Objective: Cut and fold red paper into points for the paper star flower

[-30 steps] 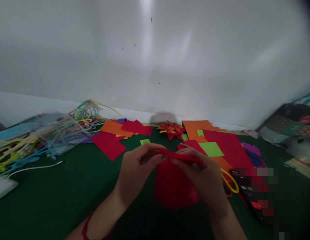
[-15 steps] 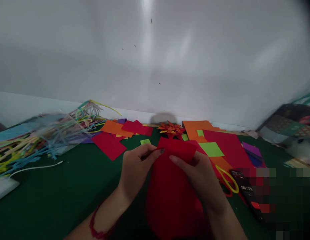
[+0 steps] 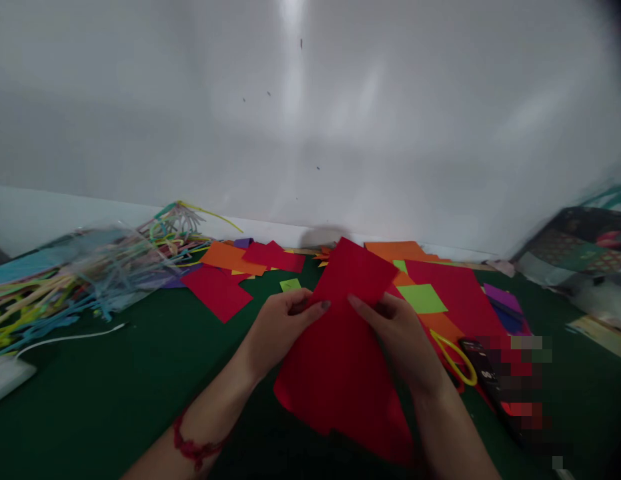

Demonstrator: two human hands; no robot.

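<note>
A sheet of red paper (image 3: pixel 340 373) is held up in front of me, its top corner pointing toward the wall and its lower edge curling near my body. My left hand (image 3: pixel 283 333) pinches its left edge, thumb on the near face and fingers behind. On the opposite edge, my right hand (image 3: pixel 405 333) grips it the same way, the two thumbs a short gap apart. Behind the sheet, an orange and red folded paper piece (image 3: pixel 322 255) is mostly hidden.
Red paper (image 3: pixel 217 293), orange paper (image 3: pixel 235 257) and a lime square (image 3: pixel 423 299) lie on the green table (image 3: pixel 155 387). Yellow-handled scissors (image 3: pixel 460 363) and a phone (image 3: pixel 490 380) are at right. Colourful pipe cleaners (image 3: pixel 55 300) and a white device (image 3: pixel 10 379) are at left.
The red sheet's folded-over top part has opened upward into a raised corner, now covering most of the spiky folded piece. My hands have shifted slightly along its edges.
</note>
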